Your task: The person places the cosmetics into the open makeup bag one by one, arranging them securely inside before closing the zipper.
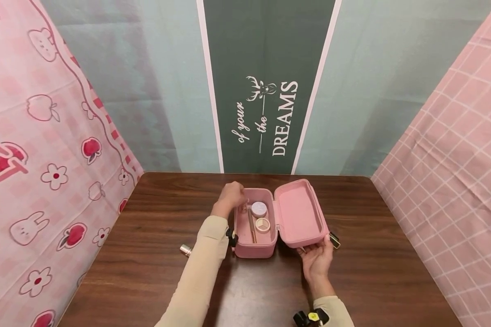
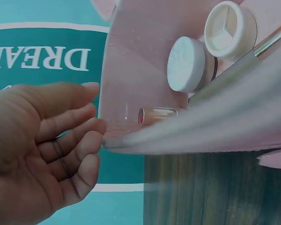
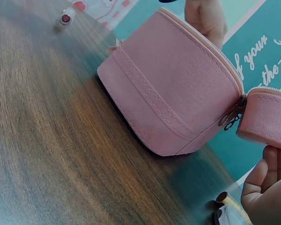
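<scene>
A pink zippered makeup case (image 1: 255,251) stands on the table with its lid (image 1: 298,211) folded out to the right. Inside lie a white round jar (image 1: 259,209), a round three-part palette (image 1: 263,225), a slim brown stick (image 1: 251,225) and a small rose-gold tube with a red end (image 2: 157,115). My left hand (image 2: 51,145) is at the case's far left corner, fingers loosely bent with the tips right at the rim and nothing visible in them. From below, my right hand (image 1: 317,259) holds the lid by its near right corner, fingers under it.
A small clear-bodied lipstick tube (image 1: 186,250) lies on the table left of the case. Beside the lid's right corner lies a dark and gold tube (image 1: 334,240). Patterned cloths hang at the left, back and right of the brown table (image 1: 372,272).
</scene>
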The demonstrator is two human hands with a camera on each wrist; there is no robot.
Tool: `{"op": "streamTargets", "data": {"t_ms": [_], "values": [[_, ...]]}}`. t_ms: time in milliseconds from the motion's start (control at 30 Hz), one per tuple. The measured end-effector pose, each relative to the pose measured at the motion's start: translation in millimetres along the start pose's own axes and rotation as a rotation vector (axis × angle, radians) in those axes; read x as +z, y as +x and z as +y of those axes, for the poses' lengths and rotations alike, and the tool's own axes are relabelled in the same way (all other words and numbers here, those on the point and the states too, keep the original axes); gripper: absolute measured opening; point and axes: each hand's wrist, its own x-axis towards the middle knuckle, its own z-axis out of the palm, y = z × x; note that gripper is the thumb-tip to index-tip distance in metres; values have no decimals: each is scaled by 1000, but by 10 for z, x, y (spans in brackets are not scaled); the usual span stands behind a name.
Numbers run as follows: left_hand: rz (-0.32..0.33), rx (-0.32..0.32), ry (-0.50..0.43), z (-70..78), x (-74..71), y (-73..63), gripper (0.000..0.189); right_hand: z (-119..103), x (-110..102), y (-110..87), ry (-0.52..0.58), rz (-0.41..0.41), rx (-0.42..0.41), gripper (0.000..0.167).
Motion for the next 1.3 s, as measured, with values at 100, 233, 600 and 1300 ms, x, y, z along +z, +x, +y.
{"op": "streamTargets", "data": {"t_ms": [100,233,600,1300], "values": [[18,40,-38,-19,-4,-87,7,-10,1,-2,-6,15,7,42],[21,65,-78,-48,-17,-216,13,-22,0,-5,2,9,14,41],[92,141,-76,-217,34,-538,7,9,-38,-14,11,-62,-29,41],[-81,104,2,-275,-107,-929,36,-7,-10,12,3,10,16,41]]}}
